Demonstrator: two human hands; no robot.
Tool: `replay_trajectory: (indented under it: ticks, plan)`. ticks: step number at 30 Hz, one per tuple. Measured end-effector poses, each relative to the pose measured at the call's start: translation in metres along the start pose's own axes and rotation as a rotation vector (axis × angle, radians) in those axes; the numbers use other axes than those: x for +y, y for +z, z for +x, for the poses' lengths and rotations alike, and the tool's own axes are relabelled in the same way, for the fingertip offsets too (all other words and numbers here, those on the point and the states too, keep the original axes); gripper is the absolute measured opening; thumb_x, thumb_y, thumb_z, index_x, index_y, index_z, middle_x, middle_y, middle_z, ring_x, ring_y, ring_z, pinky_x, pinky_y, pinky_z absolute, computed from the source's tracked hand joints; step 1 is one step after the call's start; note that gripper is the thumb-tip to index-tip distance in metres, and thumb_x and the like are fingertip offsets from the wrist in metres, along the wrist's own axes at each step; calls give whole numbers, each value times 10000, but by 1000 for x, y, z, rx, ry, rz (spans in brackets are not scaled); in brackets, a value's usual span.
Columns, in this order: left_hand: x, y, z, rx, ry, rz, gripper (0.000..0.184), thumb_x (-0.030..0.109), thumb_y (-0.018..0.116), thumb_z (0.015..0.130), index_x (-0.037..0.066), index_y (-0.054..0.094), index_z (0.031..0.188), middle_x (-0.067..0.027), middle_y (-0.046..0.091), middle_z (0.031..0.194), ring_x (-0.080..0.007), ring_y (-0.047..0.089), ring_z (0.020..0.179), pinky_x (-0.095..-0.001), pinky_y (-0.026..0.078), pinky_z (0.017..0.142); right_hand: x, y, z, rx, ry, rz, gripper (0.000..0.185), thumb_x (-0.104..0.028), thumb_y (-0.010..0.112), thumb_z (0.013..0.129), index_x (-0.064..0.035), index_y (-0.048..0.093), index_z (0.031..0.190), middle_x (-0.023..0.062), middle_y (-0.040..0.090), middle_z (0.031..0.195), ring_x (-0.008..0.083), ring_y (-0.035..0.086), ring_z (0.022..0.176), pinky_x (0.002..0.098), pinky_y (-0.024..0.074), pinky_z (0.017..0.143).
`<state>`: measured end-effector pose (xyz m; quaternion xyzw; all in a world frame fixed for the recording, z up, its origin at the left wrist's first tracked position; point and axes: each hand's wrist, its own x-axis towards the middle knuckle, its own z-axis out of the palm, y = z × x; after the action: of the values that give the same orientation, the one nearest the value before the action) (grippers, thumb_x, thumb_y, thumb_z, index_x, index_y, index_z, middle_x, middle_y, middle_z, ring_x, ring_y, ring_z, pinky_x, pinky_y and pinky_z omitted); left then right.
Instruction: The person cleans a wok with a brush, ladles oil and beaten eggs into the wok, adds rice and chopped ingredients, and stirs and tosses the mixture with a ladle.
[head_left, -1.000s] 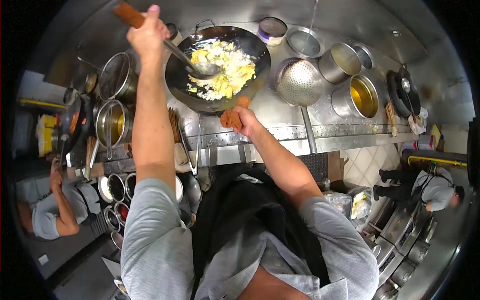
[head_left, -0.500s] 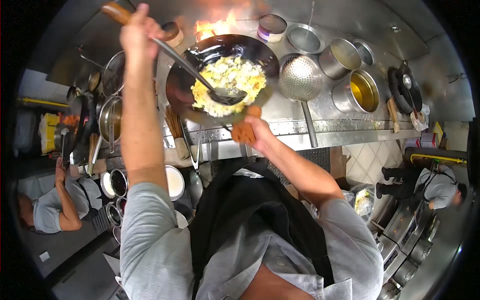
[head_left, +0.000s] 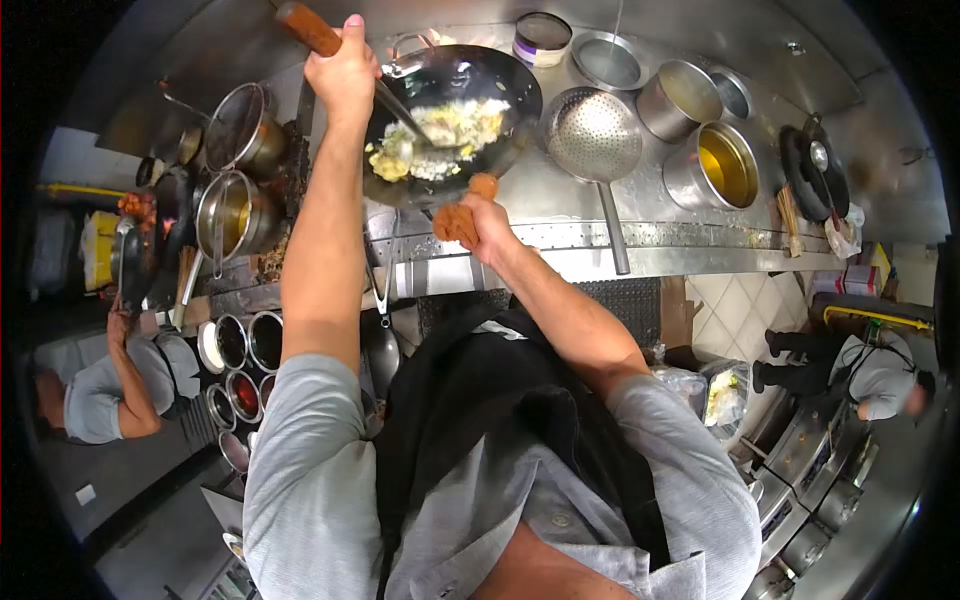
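Observation:
My left hand (head_left: 343,80) is closed around the wooden handle of a long ladle (head_left: 398,106), held over the wok. The bowl of the ladle is blurred among the food. The dark wok (head_left: 512,82) is tilted and holds fried rice (head_left: 470,125) with yellow egg-like bits; some grains look airborne. My right hand (head_left: 488,228) grips a brown cloth (head_left: 457,227) at the near rim of the wok. The cloth hides whatever part of the wok it wraps.
A perforated strainer (head_left: 594,135) lies right of the wok. Beyond it stand a pot of yellow oil (head_left: 727,165) and another metal pot (head_left: 680,103). More pots (head_left: 237,222) stand at left. One person (head_left: 130,385) works at left; another (head_left: 872,365) stands at right.
The wok has shifted slightly left and away from me, and the food has spread. My left hand has moved right with the ladle. Flames behind the wok no longer show.

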<state>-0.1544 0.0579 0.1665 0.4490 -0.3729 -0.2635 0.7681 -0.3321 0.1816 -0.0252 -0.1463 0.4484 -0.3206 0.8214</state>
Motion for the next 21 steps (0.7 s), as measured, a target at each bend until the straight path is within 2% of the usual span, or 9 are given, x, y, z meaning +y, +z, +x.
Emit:
replay_trajectory:
  ticks: [3, 5, 7, 9, 10, 11, 14, 19, 21]
  plan:
    - [16, -7, 36, -25, 48, -111, 298, 169, 682, 917, 53, 458, 758, -24, 461, 533, -147, 439, 398, -338, 419, 400, 34, -32, -43, -109, -38, 114, 289, -182, 545, 865, 6, 556, 1084, 140, 635, 932, 254, 637, 887, 405, 520, 708]
    - [63, -8, 41, -59, 33, -189, 308, 164, 686, 910, 94, 453, 721, -4, 424, 521, -129, 403, 402, -326, 395, 415, 58, -77, -55, -90, -37, -59, 418, -173, 520, 861, 63, 557, 1204, 172, 647, 1057, 292, 647, 990, 430, 536, 844]
    - [91, -18, 32, -225, 41, -228, 318, 171, 691, 908, 98, 471, 691, 0, 440, 519, -121, 412, 402, -305, 383, 411, 46, -65, -69, -78, -84, 8, 353, -176, 530, 860, 53, 591, 1122, 174, 653, 1049, 286, 648, 939, 416, 532, 833]
    - [86, -16, 6, -151, 66, -21, 283, 206, 668, 931, 66, 502, 749, -14, 456, 537, -135, 425, 417, -316, 386, 419, 11, -25, -51, -35, 38, 275, 237, -142, 531, 880, 38, 568, 1030, 159, 652, 950, 303, 665, 946, 429, 547, 827]
    - [80, -10, -7, -119, 85, 81, 276, 224, 656, 943, 50, 518, 777, -21, 464, 545, -143, 431, 425, -322, 388, 422, 2, -23, -13, -154, 11, 273, 209, -164, 533, 898, 15, 563, 1002, 146, 640, 918, 287, 663, 853, 416, 555, 721]
    - [57, 3, -21, -4, 132, 247, 281, 223, 670, 934, 44, 526, 772, -18, 454, 534, -141, 435, 427, -315, 381, 420, -15, -13, -1, -67, 46, 54, 219, -158, 538, 898, 19, 551, 1027, 142, 626, 945, 276, 656, 798, 417, 557, 675]
    - [-3, -13, 18, 50, 38, 83, 292, 185, 675, 925, 67, 486, 735, -22, 438, 530, -131, 427, 432, -321, 387, 421, 5, -11, -24, 13, -53, 4, 210, -130, 542, 882, 23, 567, 1023, 140, 629, 953, 267, 661, 835, 422, 560, 718]
    - [101, -18, 64, -177, 68, -108, 339, 207, 666, 928, 96, 491, 661, 7, 419, 520, -137, 413, 421, -332, 385, 429, 48, -76, -46, -99, -28, 74, 330, -183, 567, 868, 25, 592, 1123, 147, 662, 1006, 282, 659, 936, 406, 553, 827]
    - [141, 22, 35, -125, 232, -97, 304, 243, 634, 954, 160, 445, 730, 63, 354, 495, -79, 342, 360, -249, 292, 344, 13, -33, -45, -20, -38, 172, 259, -129, 552, 865, 45, 560, 1057, 164, 647, 979, 286, 675, 884, 416, 573, 752]
